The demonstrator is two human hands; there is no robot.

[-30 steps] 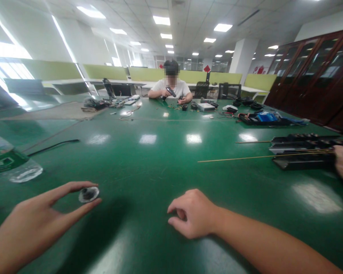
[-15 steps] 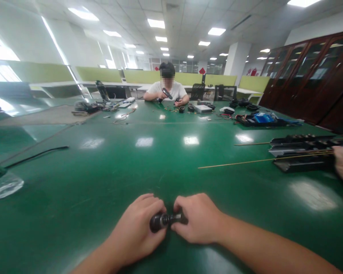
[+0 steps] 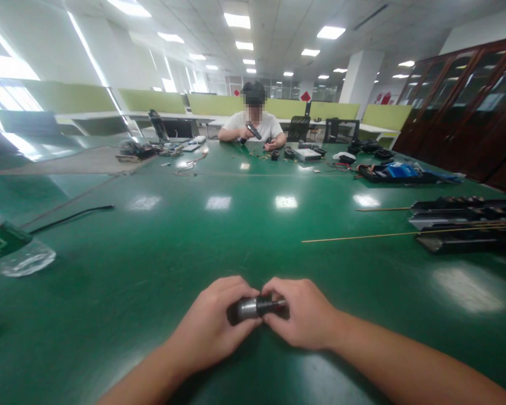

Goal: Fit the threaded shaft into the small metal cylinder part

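Because the one green surface [image 3: 185, 236] is broad and glossy, a rounded thing dropped on it could, we judge, roll out of reach. Across it sits one co-worker [image 3: 253, 125]. To our right lie several black channels [image 3: 455, 243], overlapping too closely for us to count, with at least two thin golden rods [image 3: 354, 238] projecting past them; to our left we see one clear bottle [image 3: 8, 250]. Our own two grips meet in front of us: the left grip [image 3: 219, 315] curls round the silver body of one cylindrical part [image 3: 248, 307], while the right grip [image 3: 303, 312] pinches its narrow, dark end. Pressure applied out of line could make it slip between our fingertips. Whether that part is one piece or two joined, we cannot tell.
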